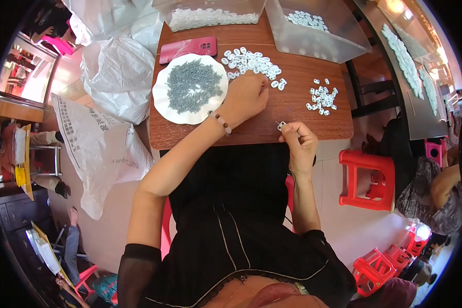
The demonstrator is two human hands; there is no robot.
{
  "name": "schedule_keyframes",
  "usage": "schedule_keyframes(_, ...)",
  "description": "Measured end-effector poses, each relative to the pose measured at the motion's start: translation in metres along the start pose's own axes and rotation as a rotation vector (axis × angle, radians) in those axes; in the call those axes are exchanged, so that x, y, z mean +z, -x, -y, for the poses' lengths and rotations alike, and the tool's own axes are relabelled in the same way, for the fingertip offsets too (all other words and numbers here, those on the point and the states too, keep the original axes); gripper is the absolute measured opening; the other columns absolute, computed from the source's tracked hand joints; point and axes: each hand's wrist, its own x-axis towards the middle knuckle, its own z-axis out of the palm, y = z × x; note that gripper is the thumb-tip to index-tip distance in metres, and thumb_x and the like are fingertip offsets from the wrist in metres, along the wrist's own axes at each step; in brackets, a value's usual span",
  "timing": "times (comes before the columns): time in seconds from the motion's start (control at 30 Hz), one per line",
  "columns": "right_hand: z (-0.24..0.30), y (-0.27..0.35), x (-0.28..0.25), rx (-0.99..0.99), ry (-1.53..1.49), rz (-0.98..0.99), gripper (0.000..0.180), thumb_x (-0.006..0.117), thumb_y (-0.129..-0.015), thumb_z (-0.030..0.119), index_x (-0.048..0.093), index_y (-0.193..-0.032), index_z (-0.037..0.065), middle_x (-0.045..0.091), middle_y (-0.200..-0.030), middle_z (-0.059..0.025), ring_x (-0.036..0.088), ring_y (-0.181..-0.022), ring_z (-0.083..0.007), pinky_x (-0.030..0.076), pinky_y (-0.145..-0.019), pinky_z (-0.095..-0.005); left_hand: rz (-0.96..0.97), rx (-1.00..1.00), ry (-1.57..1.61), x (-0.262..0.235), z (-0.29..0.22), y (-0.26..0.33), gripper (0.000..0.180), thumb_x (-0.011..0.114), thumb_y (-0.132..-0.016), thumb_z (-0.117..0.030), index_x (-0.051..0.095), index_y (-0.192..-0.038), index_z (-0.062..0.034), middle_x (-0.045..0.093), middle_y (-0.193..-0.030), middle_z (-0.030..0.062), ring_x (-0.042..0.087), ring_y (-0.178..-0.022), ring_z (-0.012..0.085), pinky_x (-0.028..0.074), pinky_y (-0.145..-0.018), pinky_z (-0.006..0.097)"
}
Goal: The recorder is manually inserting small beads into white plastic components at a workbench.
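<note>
My left hand (245, 98), with a beaded bracelet at the wrist, reaches over the brown wooden table (297, 72) to the near edge of a heap of small white oval pieces (251, 61). Its fingers are curled closed, and whatever is between the tips is hidden. By the table's front edge, my right hand (300, 142) pinches a small white piece with holes (281, 125) between thumb and fingers. Beside my left forearm stands a white scalloped plate (160, 97) bearing many small grey-blue slender pieces (192, 84). Farther right lies a smaller group of white pieces (322, 97).
A pink-red phone (188, 50) lies behind the plate. Two translucent bins (318, 45) with white pieces stand along the far edge. White sacks (105, 154) crowd the left side. A red stool (367, 179) is on the right, near another seated person (426, 190).
</note>
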Motion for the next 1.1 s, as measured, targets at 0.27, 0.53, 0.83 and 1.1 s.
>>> schedule_keyframes(0.27,0.003,-0.005,-0.012,-0.007,-0.006,-0.058,0.011,0.062,-0.091,0.008,0.064,-0.083,0.001,0.061,-0.068,0.0023,0.049,-0.06,0.0003,0.035,-0.056,-0.0157,0.065,0.095,-0.225,0.039,0.01,-0.028,0.019,0.067,-0.081,-0.019,0.064,-0.094,-0.0047,0.059,-0.087,0.0161,0.058,-0.087,0.0349,0.048,-0.073,0.043)
schedule_keyframes(0.53,-0.002,-0.007,-0.011,0.025,-0.025,-0.05,0.011,0.061,-0.092,0.008,0.065,-0.084,0.001,0.06,-0.07,0.0005,0.05,-0.064,-0.0025,0.037,-0.062,-0.0178,0.057,0.058,-0.217,0.037,0.011,-0.025,0.014,0.064,-0.082,-0.015,0.063,-0.092,-0.0049,0.059,-0.083,0.0153,0.058,-0.083,0.0355,0.048,-0.072,0.044)
schedule_keyframes(0.83,-0.001,-0.012,-0.007,0.008,0.032,-0.048,0.012,0.062,-0.092,0.009,0.064,-0.082,0.002,0.061,-0.068,0.0024,0.049,-0.061,-0.0002,0.036,-0.057,-0.0166,0.079,-0.555,0.986,-0.017,-0.011,0.016,0.029,0.067,-0.09,-0.02,0.065,-0.109,0.0024,0.068,-0.092,0.0057,0.059,-0.076,0.0057,0.047,-0.065,0.02)
schedule_keyframes(1.1,0.013,-0.009,0.01,0.045,0.032,0.006,0.013,0.062,-0.092,0.01,0.064,-0.083,0.001,0.061,-0.071,-0.0002,0.051,-0.064,-0.0034,0.038,-0.062,-0.0179,0.033,-0.732,1.379,-0.037,-0.031,0.059,0.03,0.064,-0.092,-0.016,0.062,-0.118,0.0005,0.069,-0.094,0.0057,0.061,-0.077,0.0069,0.049,-0.069,0.019)
